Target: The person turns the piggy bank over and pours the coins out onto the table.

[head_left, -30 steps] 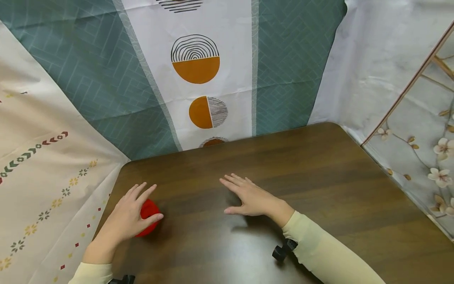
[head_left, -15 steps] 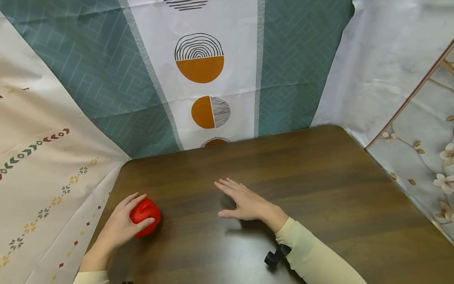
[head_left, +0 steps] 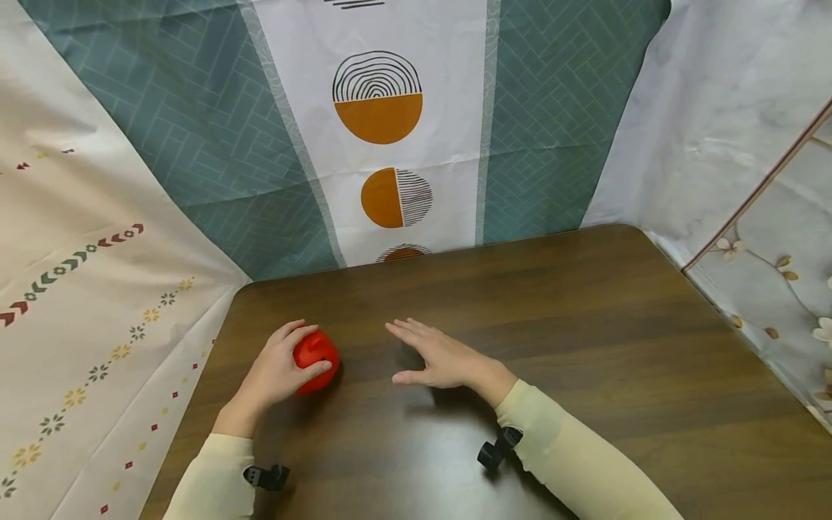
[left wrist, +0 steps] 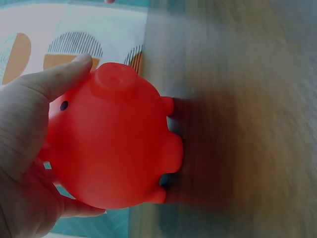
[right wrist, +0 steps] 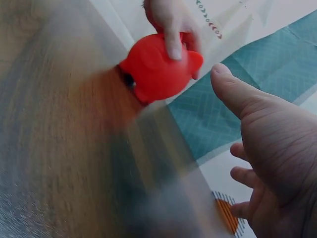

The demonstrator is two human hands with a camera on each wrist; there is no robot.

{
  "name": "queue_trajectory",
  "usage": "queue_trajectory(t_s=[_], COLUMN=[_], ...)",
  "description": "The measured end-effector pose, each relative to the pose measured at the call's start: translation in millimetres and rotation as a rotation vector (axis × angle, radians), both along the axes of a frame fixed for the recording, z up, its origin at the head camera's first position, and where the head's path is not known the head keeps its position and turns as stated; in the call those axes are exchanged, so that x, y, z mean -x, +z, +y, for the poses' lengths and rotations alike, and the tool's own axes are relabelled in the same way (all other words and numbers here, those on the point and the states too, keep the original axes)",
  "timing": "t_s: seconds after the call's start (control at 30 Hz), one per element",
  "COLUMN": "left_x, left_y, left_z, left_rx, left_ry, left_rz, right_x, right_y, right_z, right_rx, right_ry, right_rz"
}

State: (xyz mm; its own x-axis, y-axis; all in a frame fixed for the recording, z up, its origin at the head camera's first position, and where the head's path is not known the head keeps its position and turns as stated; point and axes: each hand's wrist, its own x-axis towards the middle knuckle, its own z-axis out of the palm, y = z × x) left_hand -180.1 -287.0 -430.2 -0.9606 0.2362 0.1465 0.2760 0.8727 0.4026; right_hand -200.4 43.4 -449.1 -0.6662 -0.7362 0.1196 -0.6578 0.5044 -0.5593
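Note:
A round red piggy bank (head_left: pixel 316 360) is in the left part of the head view. My left hand (head_left: pixel 276 367) grips it from the left, thumb on the near side and fingers round the far side. The left wrist view shows the piggy bank's (left wrist: pixel 116 144) snout, a black eye and stubby feet facing the table; whether they touch it, I cannot tell. A dark spot shows on its underside in the right wrist view. To the right, my right hand (head_left: pixel 438 357) hovers over the table with fingers extended and thumb spread, holding nothing.
The brown wooden table (head_left: pixel 520 303) has patterned cloths hanging along its back and sides. A teal and white cloth (head_left: pixel 539 144) is behind, a cream one (head_left: pixel 130 289) at left. Small black wrist cameras (head_left: pixel 499 448) sit on both sleeves.
My left hand has come down onto the piggy bank, closed round it and carried it right and away from me. My right hand has shifted slightly left. The head view has turned a little.

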Motion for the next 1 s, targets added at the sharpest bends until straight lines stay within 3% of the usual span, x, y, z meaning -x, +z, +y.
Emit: queue_trajectory(t_s=[0.37,0.57,1.0], left_x=[37.0,58.6,80.6], left_y=[-5.2,-5.0,-10.1], left_z=[29.5,59.6,134.9], left_rx=[-0.035,-0.062,-0.134], left_ry=[0.016,0.022,-0.079], left_rz=[-0.022,-0.034,0.015], right_x=[32.3,43.3,55.1], right_y=[-4.8,-9.0,-7.1], right_z=[0,9,28], right_rx=[-0.059,-0.056,0.101], right_ry=[-0.027,-0.055,-0.172], right_rz=[-0.013,-0.02,-0.009])
